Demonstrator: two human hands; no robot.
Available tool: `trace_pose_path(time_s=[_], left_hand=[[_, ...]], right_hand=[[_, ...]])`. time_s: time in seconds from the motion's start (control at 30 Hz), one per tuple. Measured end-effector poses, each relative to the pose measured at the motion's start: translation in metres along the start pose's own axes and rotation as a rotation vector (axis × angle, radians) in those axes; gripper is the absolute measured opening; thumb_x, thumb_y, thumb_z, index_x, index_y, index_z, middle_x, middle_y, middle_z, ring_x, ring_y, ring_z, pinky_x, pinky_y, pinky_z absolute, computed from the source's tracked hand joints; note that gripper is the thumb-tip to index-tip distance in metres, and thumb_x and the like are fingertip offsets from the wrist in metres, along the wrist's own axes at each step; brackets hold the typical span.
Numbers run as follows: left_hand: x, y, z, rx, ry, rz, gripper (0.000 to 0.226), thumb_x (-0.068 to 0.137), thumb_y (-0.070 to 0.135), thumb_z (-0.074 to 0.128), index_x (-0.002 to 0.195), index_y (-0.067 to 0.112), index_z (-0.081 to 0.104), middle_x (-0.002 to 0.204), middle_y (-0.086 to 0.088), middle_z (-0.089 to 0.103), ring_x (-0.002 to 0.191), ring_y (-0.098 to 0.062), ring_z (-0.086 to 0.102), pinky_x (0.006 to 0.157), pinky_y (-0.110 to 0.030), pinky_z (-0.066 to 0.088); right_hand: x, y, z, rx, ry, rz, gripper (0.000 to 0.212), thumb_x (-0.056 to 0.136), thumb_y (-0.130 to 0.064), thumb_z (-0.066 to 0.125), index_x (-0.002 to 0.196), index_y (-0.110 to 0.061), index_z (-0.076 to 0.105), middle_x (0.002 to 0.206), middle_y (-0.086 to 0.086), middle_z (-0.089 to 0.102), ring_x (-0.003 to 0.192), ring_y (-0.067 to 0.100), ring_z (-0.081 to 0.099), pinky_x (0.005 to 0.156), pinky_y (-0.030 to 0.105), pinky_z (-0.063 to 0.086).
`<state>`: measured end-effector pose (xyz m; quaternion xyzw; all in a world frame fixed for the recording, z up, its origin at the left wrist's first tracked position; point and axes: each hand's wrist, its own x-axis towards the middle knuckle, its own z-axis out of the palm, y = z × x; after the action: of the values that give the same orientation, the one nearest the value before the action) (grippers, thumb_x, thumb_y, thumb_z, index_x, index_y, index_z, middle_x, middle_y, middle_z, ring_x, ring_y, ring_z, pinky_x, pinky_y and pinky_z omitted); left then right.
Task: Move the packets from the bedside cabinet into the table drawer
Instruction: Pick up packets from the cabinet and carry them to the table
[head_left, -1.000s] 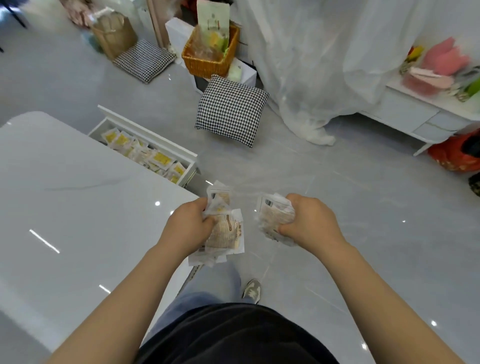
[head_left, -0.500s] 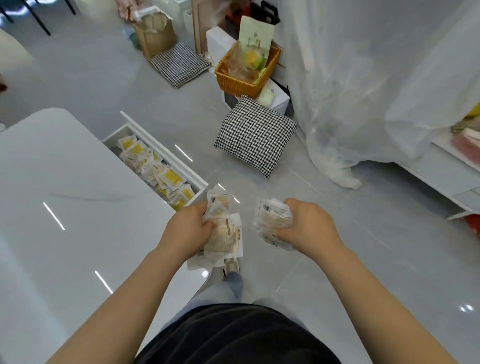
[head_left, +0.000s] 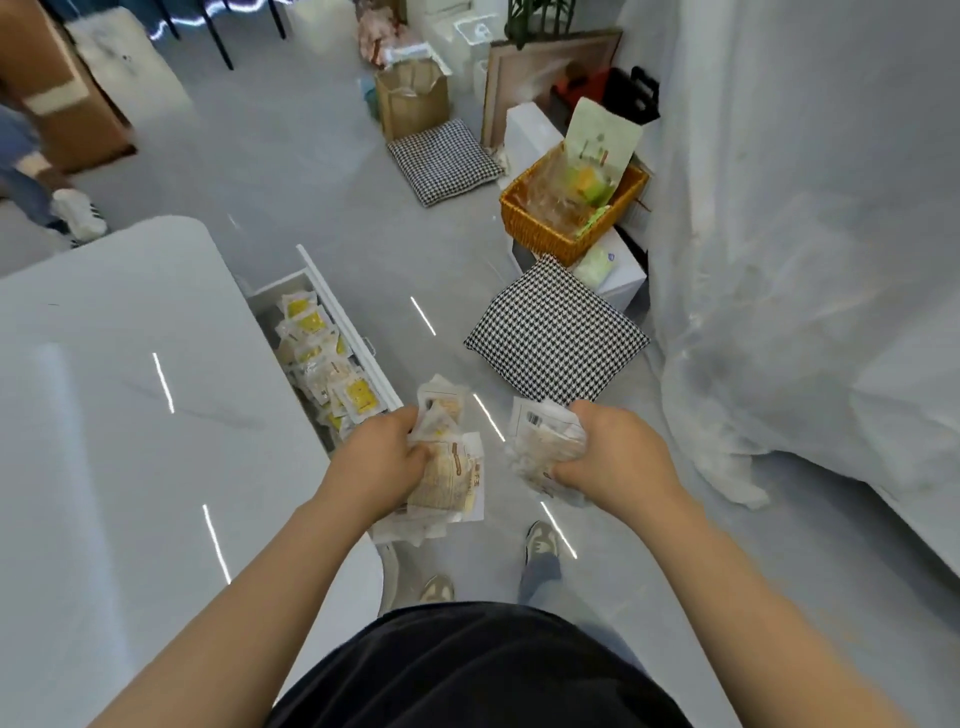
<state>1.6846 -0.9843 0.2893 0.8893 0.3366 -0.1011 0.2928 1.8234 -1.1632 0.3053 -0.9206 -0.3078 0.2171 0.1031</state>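
Note:
My left hand (head_left: 382, 457) grips a bunch of clear packets (head_left: 451, 467) with brownish contents, just right of the white table's corner. My right hand (head_left: 610, 454) grips a second crumpled bunch of packets (head_left: 540, 441) beside it, over the floor. The table drawer (head_left: 353, 332) stands pulled out from the white table (head_left: 130, 415), just ahead and left of my left hand. Several yellow and pale packets (head_left: 332, 364) lie inside it. The bedside cabinet is not in view.
A houndstooth cushion (head_left: 556, 332) lies on the floor ahead of my right hand, and another cushion (head_left: 441, 161) farther back. An orange wicker basket (head_left: 571, 208) sits on a white box. White drapery (head_left: 805, 234) fills the right. Another person's leg and shoe (head_left: 72, 213) show at far left.
The view has swung left and come nearer the drawer, which now lies close to my left hand. Both hands keep their grip on the packets.

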Motion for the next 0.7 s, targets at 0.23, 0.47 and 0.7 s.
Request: trace_pose_path(time_s=[0.23, 0.47, 0.7], left_hand=[[0.046, 0.045, 0.006, -0.082, 0.098, -0.177, 0.014, 0.092, 0.026, 0.054, 0.094, 0.011, 0.054, 0.092, -0.007, 0.063, 0.081, -0.024, 0.056, 0.067, -0.03, 0.045], [0.077, 0.042, -0.002, -0.207, 0.181, -0.351, 0.02, 0.09, 0.027, 0.055, 0.094, 0.007, 0.056, 0.089, -0.008, 0.063, 0.083, -0.027, 0.059, 0.075, -0.041, 0.053], [0.123, 0.005, -0.026, -0.292, 0.23, -0.464, 0.024, 0.089, 0.029, 0.055, 0.105, 0.011, 0.058, 0.097, -0.007, 0.067, 0.089, -0.025, 0.062, 0.078, -0.043, 0.054]], right_hand=[[0.086, 0.024, -0.045, -0.016, -0.059, -0.212, 0.021, 0.073, -0.03, 0.068, 0.088, -0.019, 0.059, 0.08, -0.004, 0.062, 0.075, 0.018, 0.059, 0.062, 0.029, 0.048], [0.157, 0.009, -0.057, -0.111, -0.152, -0.39, 0.025, 0.075, -0.033, 0.069, 0.095, -0.019, 0.061, 0.087, -0.002, 0.065, 0.078, 0.018, 0.061, 0.06, 0.024, 0.042], [0.235, -0.047, -0.054, -0.143, -0.223, -0.495, 0.028, 0.076, -0.034, 0.068, 0.097, -0.018, 0.062, 0.089, -0.001, 0.067, 0.078, 0.018, 0.062, 0.064, 0.027, 0.047]])
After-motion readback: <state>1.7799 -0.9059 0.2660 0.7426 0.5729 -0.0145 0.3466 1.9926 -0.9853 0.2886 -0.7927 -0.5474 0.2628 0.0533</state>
